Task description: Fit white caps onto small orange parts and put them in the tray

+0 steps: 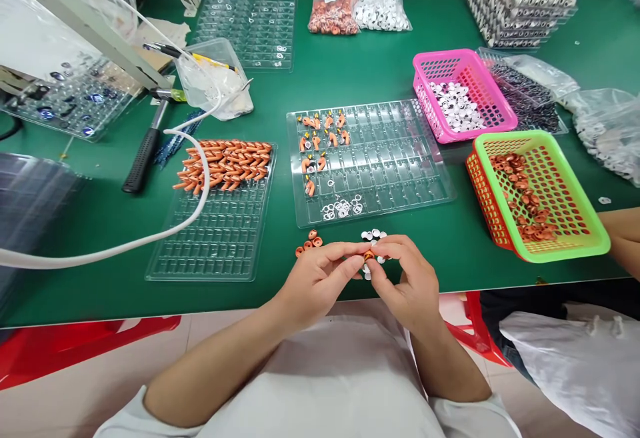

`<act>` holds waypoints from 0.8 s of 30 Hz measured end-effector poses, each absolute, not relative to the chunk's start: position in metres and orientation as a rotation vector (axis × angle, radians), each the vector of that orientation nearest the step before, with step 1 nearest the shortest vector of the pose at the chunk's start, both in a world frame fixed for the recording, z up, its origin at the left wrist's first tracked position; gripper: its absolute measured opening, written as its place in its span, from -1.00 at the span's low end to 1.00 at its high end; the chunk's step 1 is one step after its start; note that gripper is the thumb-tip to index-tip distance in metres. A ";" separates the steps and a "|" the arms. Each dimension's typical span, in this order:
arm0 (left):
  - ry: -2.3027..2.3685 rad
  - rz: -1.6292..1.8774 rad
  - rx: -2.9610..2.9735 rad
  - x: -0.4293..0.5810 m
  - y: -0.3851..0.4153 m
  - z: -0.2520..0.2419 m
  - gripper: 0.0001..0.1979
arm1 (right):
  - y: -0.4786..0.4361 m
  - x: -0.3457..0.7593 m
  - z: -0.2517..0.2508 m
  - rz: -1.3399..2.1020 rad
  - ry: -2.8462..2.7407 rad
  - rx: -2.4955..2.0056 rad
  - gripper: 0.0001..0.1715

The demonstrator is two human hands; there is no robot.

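My left hand [320,279] and my right hand [413,283] meet near the table's front edge, fingertips pinched together on a small orange part [369,255]. Fingers cover most of it, so its exact kind is hidden. Just behind and under the fingertips lie small white and black discs [374,233]. Several round orange pieces [311,243] rest left of them. Beyond my hands, a clear compartment tray [395,170] holds curved orange parts [316,143] at its left and loose white rings [343,209] along its front.
Left stands another clear tray [207,231] with stacked orange parts [225,163], crossed by a white hose [200,205]. A hammer [145,155] lies farther left. Pink [425,101] and green [575,191] baskets with small parts stand right, beside another person's arm [625,241].
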State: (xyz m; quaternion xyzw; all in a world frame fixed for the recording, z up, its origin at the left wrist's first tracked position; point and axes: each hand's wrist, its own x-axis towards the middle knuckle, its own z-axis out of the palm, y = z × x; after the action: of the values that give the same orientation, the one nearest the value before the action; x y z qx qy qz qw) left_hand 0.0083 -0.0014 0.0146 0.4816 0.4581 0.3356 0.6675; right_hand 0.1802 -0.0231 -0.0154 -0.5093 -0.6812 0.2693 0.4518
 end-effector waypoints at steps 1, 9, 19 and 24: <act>1.012 0.738 1.059 0.006 0.001 0.015 -0.73 | -0.023 0.181 -0.015 0.694 -1.675 -1.257 -0.79; 0.820 0.562 0.760 -0.003 0.015 0.003 -0.76 | -0.019 0.190 -0.008 1.083 -1.614 -1.123 -0.83; 0.832 0.578 0.763 0.001 0.014 -0.003 -0.76 | -0.023 0.189 -0.008 0.801 -1.735 -1.130 -0.68; 0.865 0.641 0.792 0.000 0.012 -0.003 -0.79 | -0.024 0.189 -0.009 0.599 -1.856 -1.144 -0.68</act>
State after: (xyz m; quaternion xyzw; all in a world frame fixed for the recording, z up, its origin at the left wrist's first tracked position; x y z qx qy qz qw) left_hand 0.0004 0.0124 -0.0033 0.3671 0.4011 0.2972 0.7849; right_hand 0.1888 -0.0236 -0.0091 -0.4577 -0.7426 0.2395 0.4262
